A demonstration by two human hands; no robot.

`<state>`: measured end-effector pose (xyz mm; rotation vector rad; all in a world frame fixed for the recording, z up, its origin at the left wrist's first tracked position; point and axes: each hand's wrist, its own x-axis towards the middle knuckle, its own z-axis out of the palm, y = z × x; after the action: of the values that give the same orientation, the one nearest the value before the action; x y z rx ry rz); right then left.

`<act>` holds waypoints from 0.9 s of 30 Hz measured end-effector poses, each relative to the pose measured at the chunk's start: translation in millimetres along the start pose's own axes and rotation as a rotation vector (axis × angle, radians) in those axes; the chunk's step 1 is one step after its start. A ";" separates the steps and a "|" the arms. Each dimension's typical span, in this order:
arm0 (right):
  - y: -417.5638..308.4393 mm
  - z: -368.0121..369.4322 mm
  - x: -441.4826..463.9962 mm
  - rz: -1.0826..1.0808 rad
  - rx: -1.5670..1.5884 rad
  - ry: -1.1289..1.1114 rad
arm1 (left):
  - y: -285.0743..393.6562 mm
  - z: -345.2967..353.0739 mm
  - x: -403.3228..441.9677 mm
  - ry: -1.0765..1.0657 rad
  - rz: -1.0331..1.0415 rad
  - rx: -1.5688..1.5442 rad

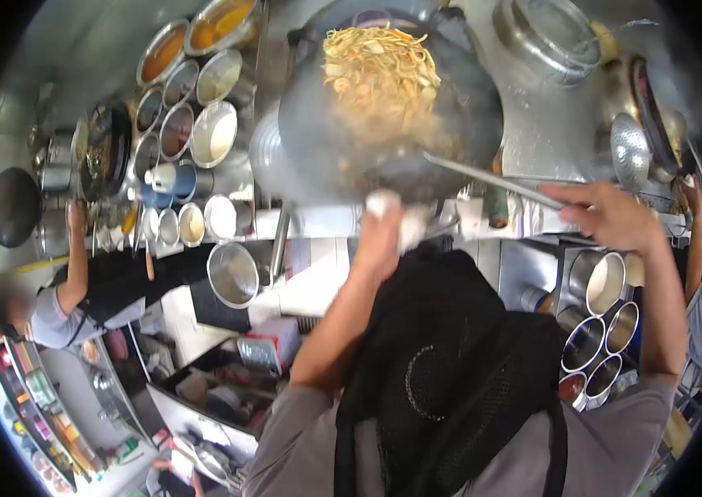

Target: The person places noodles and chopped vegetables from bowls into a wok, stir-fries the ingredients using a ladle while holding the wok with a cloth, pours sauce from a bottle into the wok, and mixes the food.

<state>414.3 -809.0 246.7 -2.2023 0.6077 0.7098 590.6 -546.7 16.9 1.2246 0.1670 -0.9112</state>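
You are apparently tossing or stirring a fry-up: your right hand (608, 217) is grasping one long-handled tool (496, 179), whose tip is reaching into the one wok (471, 108) before you. One heap of noodles (384, 66) is lying in its far half, steam blurring the near side. Your left hand (379, 240) is clenching one white cloth (383, 202) at the near edge; whether it is also gripping a handle underneath, I cannot tell. The next move is probably calling for holding the wok steady while working the tool under the noodles. Leftward, four small containers (236, 217) are standing in a row, two orange-filled pans (245, 40) are sitting beyond, and one perforated ladle (630, 151) is showing rightward.
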 end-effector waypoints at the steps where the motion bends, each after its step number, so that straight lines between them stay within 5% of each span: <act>1: 0.4 -8.6 -1.4 0.026 -0.006 -0.004 | 34.4 15.8 0.7 -0.065 -0.024 -0.042; 3: -23.7 -14.8 9.0 0.053 -0.032 0.045 | 87.0 40.7 6.1 -0.123 -0.051 0.057; 7: 30.7 30.5 65.0 -0.247 -0.131 0.347 | -10.9 -10.1 20.8 -0.112 0.073 0.017; 9: 32.1 31.3 55.7 -0.244 -0.098 0.307 | -41.0 -42.2 16.1 -0.087 -0.058 0.122; 13: -22.9 -13.1 13.8 0.121 -0.153 -0.055 | 23.5 0.7 -12.7 -0.085 -0.076 0.016; 17: 27.3 29.5 67.3 -0.384 -0.180 0.426 | 71.1 22.1 32.7 -0.161 -0.122 -0.077; 19: 21.1 51.4 90.6 -0.080 -0.284 0.418 | 16.5 4.8 34.3 -0.025 0.014 -0.016; 20: 41.8 72.2 104.2 -0.121 -0.236 0.512 | -31.6 -24.5 47.2 -0.115 0.167 0.110; 23: 68.3 123.2 107.8 -0.280 0.006 0.743 | -59.3 -56.8 26.8 -0.115 -0.004 0.176; 27: 40.6 130.1 71.9 -0.255 0.202 0.771 | -14.4 -27.8 28.2 -0.026 0.100 0.179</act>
<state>403.6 -750.2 104.7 -2.2633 0.7051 -0.3516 608.9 -537.8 -20.0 1.3732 0.0030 -0.8687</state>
